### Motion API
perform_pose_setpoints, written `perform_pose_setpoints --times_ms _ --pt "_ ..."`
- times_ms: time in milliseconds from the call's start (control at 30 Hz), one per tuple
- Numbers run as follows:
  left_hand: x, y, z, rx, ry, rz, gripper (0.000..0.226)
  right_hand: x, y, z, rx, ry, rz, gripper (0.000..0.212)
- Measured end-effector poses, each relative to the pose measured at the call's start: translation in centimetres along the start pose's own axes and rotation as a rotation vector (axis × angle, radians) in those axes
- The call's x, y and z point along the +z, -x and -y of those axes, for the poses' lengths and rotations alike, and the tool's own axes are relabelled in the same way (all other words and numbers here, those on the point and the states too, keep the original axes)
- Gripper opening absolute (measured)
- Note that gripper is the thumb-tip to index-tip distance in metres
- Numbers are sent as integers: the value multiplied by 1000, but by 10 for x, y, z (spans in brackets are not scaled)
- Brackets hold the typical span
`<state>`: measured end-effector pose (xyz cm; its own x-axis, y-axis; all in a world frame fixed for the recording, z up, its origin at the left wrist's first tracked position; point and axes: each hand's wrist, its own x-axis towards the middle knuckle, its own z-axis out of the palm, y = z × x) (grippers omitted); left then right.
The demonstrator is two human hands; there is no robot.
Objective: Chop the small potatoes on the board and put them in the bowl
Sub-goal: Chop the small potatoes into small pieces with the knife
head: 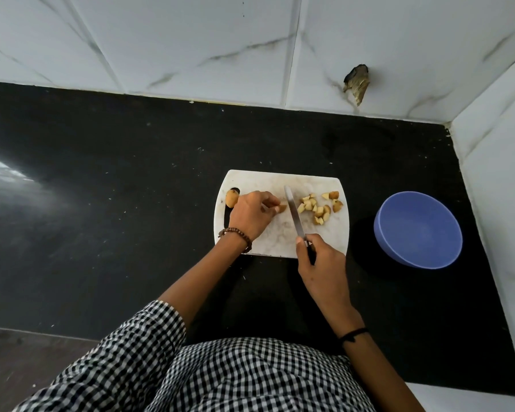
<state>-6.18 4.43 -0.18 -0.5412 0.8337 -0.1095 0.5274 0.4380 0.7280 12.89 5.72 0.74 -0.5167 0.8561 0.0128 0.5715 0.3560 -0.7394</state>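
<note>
Board [262,181] log, head view. White cutting board sits on the black counter [101,179], with the blue bowl [418,233] off its 3 o'clock edge, apart from it. I see nothing in the bowl.

Left hand [250,217]: fingers curled, tips pinching a potato piece [282,208] near board centre. My judgement is that the curl keeps the fingertips back from the edge while pinning the piece.

Right hand [321,257]: wrapped round the handle of the knife [293,214] at the board's 6 o'clock edge, one digit laid forward at the blade's heel, probably for steering. I cannot tell which digit.

Blade points toward 12 o'clock, just right of the held piece, between it and the chopped pieces [318,208]. I cannot tell whether the edge touches the board.

Chopped pieces lie heaped at the board's 3 o'clock side, the side nearest the bowl, which should make the transfer short. One uncut potato [232,198] waits at 9 o'clock by the handle slot, just behind the left hand and out of the blade's way.

Judgement: mid-chop; one piece in hand, one whole potato to go, nothing moved to the bowl yet. Risk I note: a small round piece could roll under the blade.
</note>
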Motion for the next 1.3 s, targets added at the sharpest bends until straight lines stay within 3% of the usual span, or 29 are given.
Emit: perform_pose_setpoints --times_ms 500,900,1300 --pt "2 1 -4 -15 -136 -66 13 11 -2 -2 -23 79 51 23" --pt "5 1 -5 9 -144 -69 17 15 -2 3 -59 322 112 41" --pt "3 2 -9 12 -164 -56 18 14 -3 6 -35 357 126 39"
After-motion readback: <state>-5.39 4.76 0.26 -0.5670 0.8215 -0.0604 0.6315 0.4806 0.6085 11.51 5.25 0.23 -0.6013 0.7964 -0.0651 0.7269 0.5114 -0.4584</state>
